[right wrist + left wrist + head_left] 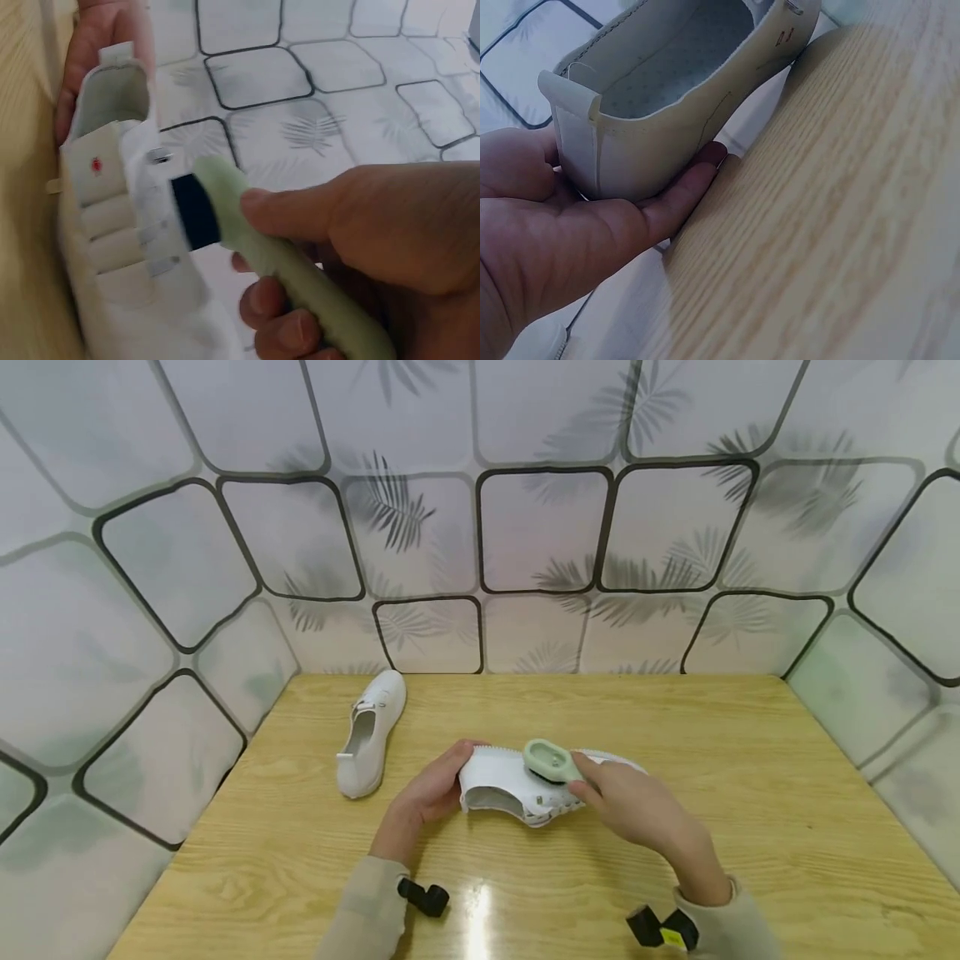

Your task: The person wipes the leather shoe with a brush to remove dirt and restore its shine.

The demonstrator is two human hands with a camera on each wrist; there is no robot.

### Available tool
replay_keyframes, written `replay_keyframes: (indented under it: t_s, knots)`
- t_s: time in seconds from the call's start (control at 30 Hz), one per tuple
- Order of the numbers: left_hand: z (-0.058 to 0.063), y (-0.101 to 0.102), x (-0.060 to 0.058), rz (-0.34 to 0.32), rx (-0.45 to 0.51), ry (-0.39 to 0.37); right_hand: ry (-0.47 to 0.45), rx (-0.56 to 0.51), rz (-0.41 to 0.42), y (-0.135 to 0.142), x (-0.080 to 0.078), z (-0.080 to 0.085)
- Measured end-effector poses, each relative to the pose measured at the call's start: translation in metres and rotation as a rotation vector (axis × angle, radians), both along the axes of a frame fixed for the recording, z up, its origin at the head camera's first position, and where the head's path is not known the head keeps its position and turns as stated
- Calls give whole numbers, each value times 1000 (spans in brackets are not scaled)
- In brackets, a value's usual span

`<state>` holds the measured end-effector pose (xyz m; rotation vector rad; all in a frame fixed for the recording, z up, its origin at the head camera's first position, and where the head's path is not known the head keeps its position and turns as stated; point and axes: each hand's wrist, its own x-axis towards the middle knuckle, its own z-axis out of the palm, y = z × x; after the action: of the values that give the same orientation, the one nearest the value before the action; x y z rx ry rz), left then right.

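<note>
A white shoe [491,770] lies tipped on its side at the middle of the table, its opening facing me. My left hand [429,793] holds it at the heel; in the left wrist view the fingers curl round under the heel [630,161], below the pull tab. With my right hand [637,806] I grip a pale green brush [550,758] by its handle, the thumb on top. In the right wrist view its dark bristles [196,214] face the shoe's side, near the laces. A second white shoe [384,714] stands at the back left, toe away from me.
The wooden table [750,760] reaches to a patterned wall covering [540,535] at the back and both sides. Black wrist cameras sit on both sleeves. Light glares off the table's front middle.
</note>
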<state>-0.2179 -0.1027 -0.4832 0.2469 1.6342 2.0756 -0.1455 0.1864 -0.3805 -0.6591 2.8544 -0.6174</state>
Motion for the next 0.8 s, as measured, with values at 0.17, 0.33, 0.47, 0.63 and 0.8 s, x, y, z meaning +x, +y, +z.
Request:
replay_keyframes:
  t_s: [0.17,0.33,0.47,0.63,0.8]
  knots:
    - [0,2,-1,-10,-12,19,12,29,-72,4,7,4]
    - [-1,1,-1,10,-19,23,76,62,-99,-4,3,-3]
    - [-2,3,-1,-5,-5,9,29,16,-53,-9,3,-5]
    - [-1,3,-1,-9,-18,31,6,23,-93,-2,6,1]
    - [-2,2,0,11,-3,15,71,39,-101,-13,0,-8]
